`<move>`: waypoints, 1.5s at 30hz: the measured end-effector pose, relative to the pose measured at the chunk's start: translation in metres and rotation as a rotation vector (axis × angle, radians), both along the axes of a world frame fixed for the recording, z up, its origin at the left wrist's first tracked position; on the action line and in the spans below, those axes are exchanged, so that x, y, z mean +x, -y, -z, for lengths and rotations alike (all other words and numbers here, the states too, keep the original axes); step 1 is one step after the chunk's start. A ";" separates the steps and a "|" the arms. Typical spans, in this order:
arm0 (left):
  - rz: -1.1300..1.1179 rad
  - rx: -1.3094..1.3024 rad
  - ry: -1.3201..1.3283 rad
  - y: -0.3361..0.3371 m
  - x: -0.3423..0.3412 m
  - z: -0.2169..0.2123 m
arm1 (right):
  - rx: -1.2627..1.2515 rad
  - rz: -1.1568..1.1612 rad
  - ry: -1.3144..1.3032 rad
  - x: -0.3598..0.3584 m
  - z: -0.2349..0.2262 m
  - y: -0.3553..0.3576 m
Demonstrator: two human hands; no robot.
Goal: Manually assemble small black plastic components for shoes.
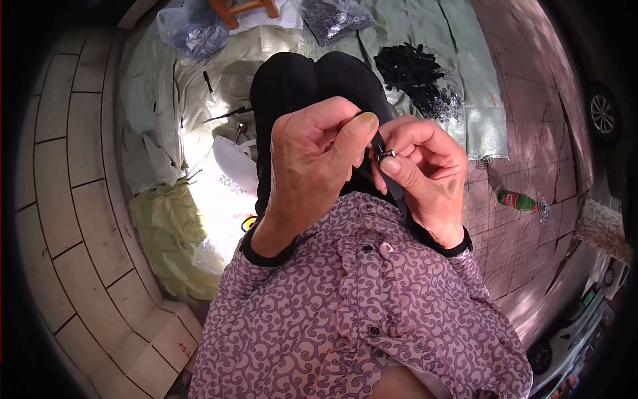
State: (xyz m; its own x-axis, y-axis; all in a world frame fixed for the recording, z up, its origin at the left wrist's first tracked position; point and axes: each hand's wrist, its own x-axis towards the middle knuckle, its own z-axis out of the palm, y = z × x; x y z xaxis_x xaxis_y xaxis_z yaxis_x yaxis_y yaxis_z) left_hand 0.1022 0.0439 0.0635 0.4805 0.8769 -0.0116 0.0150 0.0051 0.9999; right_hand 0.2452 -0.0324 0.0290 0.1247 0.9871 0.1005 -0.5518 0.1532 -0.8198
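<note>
"How are the fingers set?"
"The left hand pinches thumb to forefinger on the upper end of a black strap; the right hand grips a small metal buckle against it, thumb pressed close."
"And around them?"
"Beyond the fingers, to their right, a heap of black strips; farther right, a green bottle."

Between the fingers, a matt, cloth-like strap bears a shiny metal buckle. Beyond them, the stool is smooth wood, the bag glossy plastic; to their right, a glossy bottle.
</note>
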 end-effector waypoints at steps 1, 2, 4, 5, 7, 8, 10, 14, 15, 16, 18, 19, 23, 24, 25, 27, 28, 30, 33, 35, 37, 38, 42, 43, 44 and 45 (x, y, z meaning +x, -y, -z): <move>-0.001 -0.013 -0.005 0.000 0.000 0.000 | -0.001 0.009 0.017 0.000 0.000 0.001; -0.002 -0.026 -0.010 0.000 0.000 0.000 | -0.002 0.017 0.035 0.000 0.000 0.001; 0.016 -0.016 -0.014 0.000 0.000 -0.002 | 0.006 0.033 0.030 -0.001 0.000 0.002; 0.033 -0.013 -0.019 0.000 0.000 -0.003 | 0.008 0.048 0.025 -0.001 0.000 0.003; 0.056 0.016 -0.012 0.000 -0.001 -0.001 | 0.008 0.052 0.028 -0.001 -0.001 0.005; 0.078 0.041 -0.005 -0.001 -0.001 0.000 | 0.002 0.039 0.015 0.000 -0.001 0.005; 0.084 0.055 -0.009 -0.001 -0.001 -0.004 | -0.010 0.028 -0.002 0.000 -0.002 0.006; 0.090 0.105 -0.006 -0.003 -0.001 -0.003 | -0.027 0.025 -0.038 -0.002 -0.005 0.004; 0.090 0.103 -0.007 -0.003 0.000 -0.002 | -0.040 0.029 -0.044 -0.002 -0.005 0.004; 0.088 0.129 -0.008 -0.004 0.000 -0.002 | -0.042 0.029 -0.046 -0.002 -0.005 0.003; 0.085 0.154 -0.010 -0.005 -0.001 0.000 | -0.067 0.008 -0.057 -0.001 -0.005 0.003; 0.094 0.188 -0.008 -0.007 -0.001 0.002 | -0.068 0.008 -0.058 -0.002 -0.005 0.002; 0.066 0.274 -0.009 -0.006 0.000 0.004 | -0.086 0.008 -0.065 -0.004 -0.006 0.003; 0.065 0.274 -0.008 -0.006 -0.001 0.004 | -0.081 0.007 -0.065 -0.004 -0.006 0.002; 0.060 0.269 -0.014 -0.006 -0.001 0.003 | -0.080 0.006 -0.064 -0.004 -0.007 0.002; 0.056 0.261 -0.022 -0.006 -0.002 0.004 | -0.062 0.020 -0.018 -0.005 -0.007 0.002; 0.050 0.250 -0.027 -0.007 -0.001 0.005 | -0.065 0.021 -0.021 -0.005 -0.006 0.001; 0.045 0.237 -0.032 -0.006 -0.001 0.006 | -0.044 0.032 -0.025 -0.006 -0.005 0.001; 0.029 0.202 -0.044 -0.005 0.000 0.002 | -0.036 0.054 -0.049 -0.009 -0.005 0.003; -0.006 0.135 -0.057 -0.004 0.001 0.000 | -0.005 0.077 0.011 -0.010 -0.004 0.003; -0.012 0.112 -0.042 -0.004 0.003 0.000 | 0.027 0.100 0.072 -0.010 -0.002 0.003; -0.019 0.092 -0.027 -0.004 0.003 0.000 | 0.058 0.131 0.175 -0.008 -0.002 0.003; -0.002 0.087 -0.007 -0.005 0.004 0.002 | 0.071 0.181 0.246 -0.009 -0.001 0.004; 0.020 0.090 -0.025 -0.005 0.003 0.002 | 0.069 0.184 0.246 -0.009 -0.002 0.005; 0.043 0.094 -0.043 -0.005 0.003 0.002 | 0.047 0.171 0.216 -0.009 -0.002 0.005; 0.044 0.093 -0.044 -0.005 0.003 0.003 | 0.026 0.158 0.186 -0.009 -0.003 0.006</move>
